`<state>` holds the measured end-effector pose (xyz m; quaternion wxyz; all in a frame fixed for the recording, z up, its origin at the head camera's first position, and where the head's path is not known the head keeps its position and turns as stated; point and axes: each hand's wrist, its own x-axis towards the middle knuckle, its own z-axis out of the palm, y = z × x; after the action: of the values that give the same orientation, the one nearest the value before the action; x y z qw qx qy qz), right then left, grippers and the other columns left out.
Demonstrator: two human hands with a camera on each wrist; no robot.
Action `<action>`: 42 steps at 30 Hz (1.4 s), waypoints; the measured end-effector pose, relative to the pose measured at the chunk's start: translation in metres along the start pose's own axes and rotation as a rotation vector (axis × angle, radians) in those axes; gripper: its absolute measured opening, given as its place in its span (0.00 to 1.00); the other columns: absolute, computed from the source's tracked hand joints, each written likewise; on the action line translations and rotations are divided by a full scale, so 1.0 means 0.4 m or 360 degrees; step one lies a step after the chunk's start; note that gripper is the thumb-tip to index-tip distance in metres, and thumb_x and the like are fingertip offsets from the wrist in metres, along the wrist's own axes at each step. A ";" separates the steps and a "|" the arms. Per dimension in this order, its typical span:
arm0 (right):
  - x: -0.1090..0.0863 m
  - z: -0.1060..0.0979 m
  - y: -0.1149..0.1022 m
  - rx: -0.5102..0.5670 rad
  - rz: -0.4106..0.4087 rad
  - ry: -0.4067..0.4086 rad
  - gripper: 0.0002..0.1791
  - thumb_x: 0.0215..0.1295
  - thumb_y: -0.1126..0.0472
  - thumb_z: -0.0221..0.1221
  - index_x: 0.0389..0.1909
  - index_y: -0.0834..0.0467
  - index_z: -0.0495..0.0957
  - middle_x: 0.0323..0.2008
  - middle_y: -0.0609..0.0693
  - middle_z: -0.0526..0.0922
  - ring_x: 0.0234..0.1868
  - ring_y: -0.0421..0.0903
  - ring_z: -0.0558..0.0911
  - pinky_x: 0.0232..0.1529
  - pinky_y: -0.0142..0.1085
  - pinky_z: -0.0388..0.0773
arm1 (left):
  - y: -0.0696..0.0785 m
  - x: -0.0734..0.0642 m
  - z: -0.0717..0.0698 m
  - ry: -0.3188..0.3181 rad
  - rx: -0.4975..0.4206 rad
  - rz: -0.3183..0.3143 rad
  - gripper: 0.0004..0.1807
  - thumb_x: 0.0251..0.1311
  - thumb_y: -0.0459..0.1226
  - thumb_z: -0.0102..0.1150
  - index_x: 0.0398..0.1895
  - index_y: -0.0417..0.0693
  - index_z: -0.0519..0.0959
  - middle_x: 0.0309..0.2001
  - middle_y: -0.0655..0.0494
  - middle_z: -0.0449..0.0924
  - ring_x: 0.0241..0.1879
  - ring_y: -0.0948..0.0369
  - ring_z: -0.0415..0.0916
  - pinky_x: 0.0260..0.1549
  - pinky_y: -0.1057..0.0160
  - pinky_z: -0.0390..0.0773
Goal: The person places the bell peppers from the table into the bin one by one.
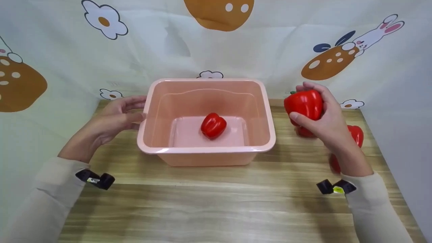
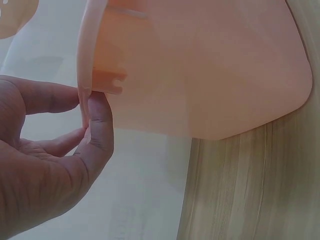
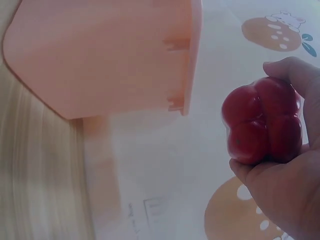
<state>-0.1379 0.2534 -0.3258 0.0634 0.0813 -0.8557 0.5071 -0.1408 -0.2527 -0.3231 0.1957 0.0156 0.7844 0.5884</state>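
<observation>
A pink plastic basin (image 1: 206,150) stands on the wooden table, with one red bell pepper (image 1: 213,126) lying on its floor. My left hand (image 1: 118,116) pinches the basin's left rim; in the left wrist view the thumb and fingers (image 2: 102,120) close on the rim's edge. To the right of the basin, my right hand (image 1: 329,118) grips another red bell pepper (image 1: 303,104) above the table. The right wrist view shows this pepper's lobed bottom (image 3: 262,120) between thumb and fingers, apart from the basin's side.
More red peppers lie on the table at the right: one pepper (image 1: 305,132) beneath the held one, another pepper (image 1: 356,135) beyond the right wrist, and one (image 1: 334,164) partly hidden by the forearm. A patterned cloth (image 1: 141,50) hangs behind and at both sides of the table (image 1: 209,202).
</observation>
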 end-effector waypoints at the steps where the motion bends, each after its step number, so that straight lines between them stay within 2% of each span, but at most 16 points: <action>1: 0.005 0.003 -0.007 -0.0004 -0.0009 -0.0011 0.45 0.56 0.56 0.73 0.72 0.42 0.62 0.70 0.43 0.70 0.68 0.43 0.67 0.50 0.23 0.81 | 0.000 0.001 0.001 0.0004 -0.0006 -0.0006 0.37 0.68 0.30 0.53 0.79 0.40 0.52 0.74 0.42 0.62 0.58 0.58 0.78 0.51 0.61 0.87; 12: 0.058 0.021 -0.065 -0.0047 -0.0090 -0.0148 0.43 0.56 0.54 0.73 0.71 0.44 0.63 0.69 0.42 0.71 0.68 0.44 0.68 0.50 0.24 0.81 | 0.000 0.002 0.003 0.0042 -0.0014 -0.0037 0.38 0.67 0.28 0.55 0.79 0.42 0.53 0.73 0.44 0.63 0.57 0.58 0.79 0.49 0.60 0.88; 17: 0.083 0.022 -0.094 -0.0162 -0.0137 -0.0230 0.43 0.56 0.53 0.73 0.72 0.43 0.63 0.69 0.41 0.71 0.68 0.44 0.69 0.51 0.25 0.81 | -0.001 0.003 0.004 0.0016 -0.0027 -0.0017 0.38 0.68 0.29 0.54 0.79 0.40 0.52 0.74 0.41 0.61 0.55 0.60 0.79 0.48 0.61 0.88; 19: 0.092 0.025 -0.108 -0.0215 -0.0160 -0.0281 0.44 0.56 0.53 0.73 0.72 0.42 0.63 0.68 0.41 0.72 0.67 0.45 0.69 0.53 0.30 0.82 | 0.000 0.004 0.004 0.0019 -0.0022 -0.0017 0.39 0.68 0.29 0.54 0.79 0.40 0.51 0.74 0.41 0.61 0.56 0.59 0.79 0.48 0.61 0.88; 24: 0.117 0.050 -0.141 -0.0320 -0.0243 -0.0469 0.42 0.56 0.52 0.73 0.71 0.42 0.64 0.67 0.42 0.72 0.66 0.46 0.71 0.60 0.51 0.82 | 0.003 0.002 0.004 0.0041 -0.0023 -0.0037 0.39 0.67 0.29 0.54 0.79 0.41 0.52 0.73 0.44 0.62 0.57 0.57 0.78 0.49 0.60 0.88; 26: 0.130 0.067 -0.152 -0.0349 -0.0284 -0.0561 0.42 0.56 0.52 0.73 0.71 0.43 0.63 0.67 0.43 0.71 0.65 0.46 0.71 0.60 0.55 0.82 | 0.002 0.001 0.004 0.0044 -0.0017 -0.0043 0.39 0.67 0.29 0.55 0.79 0.41 0.52 0.73 0.44 0.63 0.57 0.57 0.78 0.49 0.60 0.87; 34: 0.167 0.127 -0.195 -0.0465 -0.0419 -0.0841 0.44 0.53 0.55 0.75 0.70 0.45 0.63 0.67 0.45 0.72 0.63 0.45 0.74 0.55 0.49 0.86 | -0.001 -0.002 0.004 0.0052 0.0001 -0.0045 0.39 0.67 0.29 0.54 0.79 0.41 0.52 0.72 0.43 0.63 0.56 0.57 0.79 0.49 0.60 0.88; 42: 0.186 0.149 -0.236 -0.0707 -0.0540 -0.0910 0.48 0.51 0.57 0.75 0.72 0.50 0.62 0.67 0.49 0.72 0.65 0.48 0.74 0.55 0.49 0.86 | 0.000 -0.003 0.001 0.0024 0.0006 -0.0026 0.38 0.68 0.30 0.54 0.79 0.41 0.51 0.73 0.42 0.62 0.54 0.59 0.80 0.48 0.61 0.88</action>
<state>-0.1932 0.1510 -0.2592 -0.0784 0.3435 -0.9022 0.2489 -0.1396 -0.2525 -0.3228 0.1945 0.0053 0.7870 0.5854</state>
